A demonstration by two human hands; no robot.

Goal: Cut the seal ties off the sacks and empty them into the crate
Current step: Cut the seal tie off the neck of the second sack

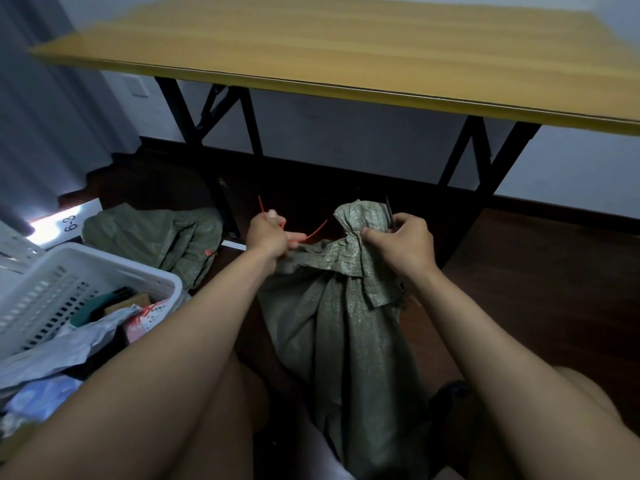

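Left hand (266, 233) grips the red tie (313, 231), pulled clear of the sack (346, 306). Right hand (403, 242) pinches the sack's bunched neck, a thin dark tool (388, 206) poking up. White crate (104, 271) sits near left.

The white slotted plastic crate (86, 275) left of the green woven sack (346, 323) gets chopped by the frame edge, contents blurry (parcels maybe), and the thin dark tool (388, 207) is mostly hidden.

A sack (343, 327) stands on the floor (540, 271) between the person's knees, its gathered neck toward a table (346, 60) beyond. Left of it sits a crate (86, 268) with parcels (69, 344) inside. Behind the crate, near a table leg, lies what seems a flattened second sack (156, 237).
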